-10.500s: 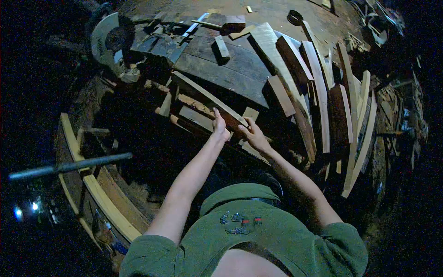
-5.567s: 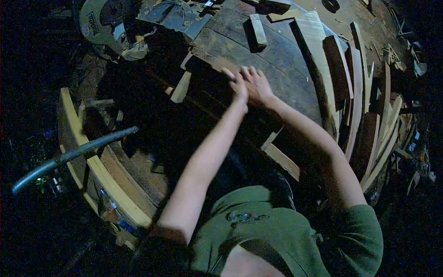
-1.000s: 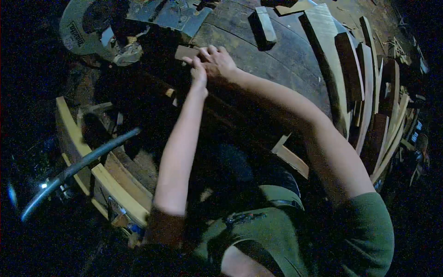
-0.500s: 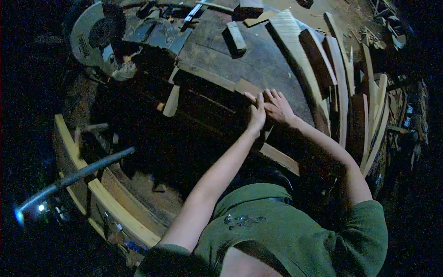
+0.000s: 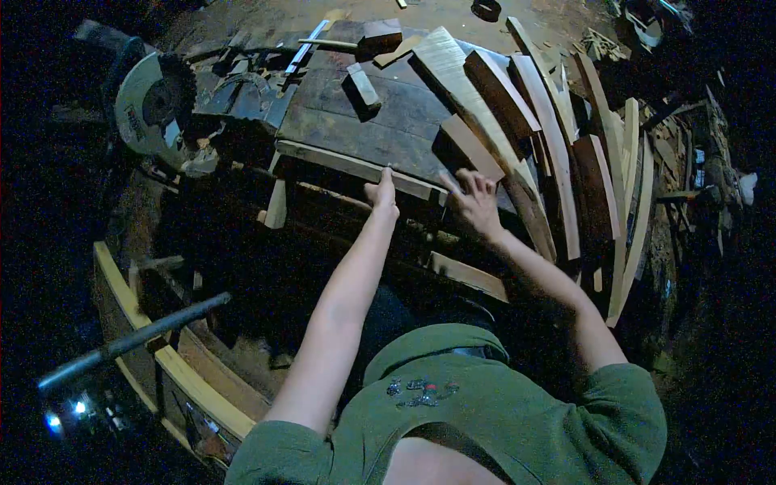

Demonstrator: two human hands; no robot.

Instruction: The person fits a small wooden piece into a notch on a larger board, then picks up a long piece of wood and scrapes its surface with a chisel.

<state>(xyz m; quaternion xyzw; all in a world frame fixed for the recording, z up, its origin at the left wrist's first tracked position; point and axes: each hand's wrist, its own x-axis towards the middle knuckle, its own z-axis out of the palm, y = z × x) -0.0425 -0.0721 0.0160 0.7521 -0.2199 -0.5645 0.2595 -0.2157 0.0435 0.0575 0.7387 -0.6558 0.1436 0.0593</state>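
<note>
A long wooden strip [image 5: 343, 164] runs along the front edge of the dark workbench [image 5: 323, 121]. My left hand [image 5: 383, 194] is closed around the strip near its right part, the thumb to the left; the far side of the grip is hidden. Just past the strip's right end, my right hand [image 5: 475, 204] hovers with fingers apart, some of them bent, and nothing in it. Beyond its fingertips a short brown wooden block [image 5: 472, 145] lies on the bench against a long pale plank [image 5: 461, 89].
Several curved boards [image 5: 554, 153] fan out on the right. A small block [image 5: 364, 87] lies on the bench. At the left stands a circular saw [image 5: 149, 105]. A metal pipe [image 5: 137, 339] crosses above a curved wooden frame [image 5: 194, 384] at lower left.
My hands have come apart from their overlapped position at the bench edge. The left is now further left on the strip. A brown block now shows beside the long plank. The view has shifted.
</note>
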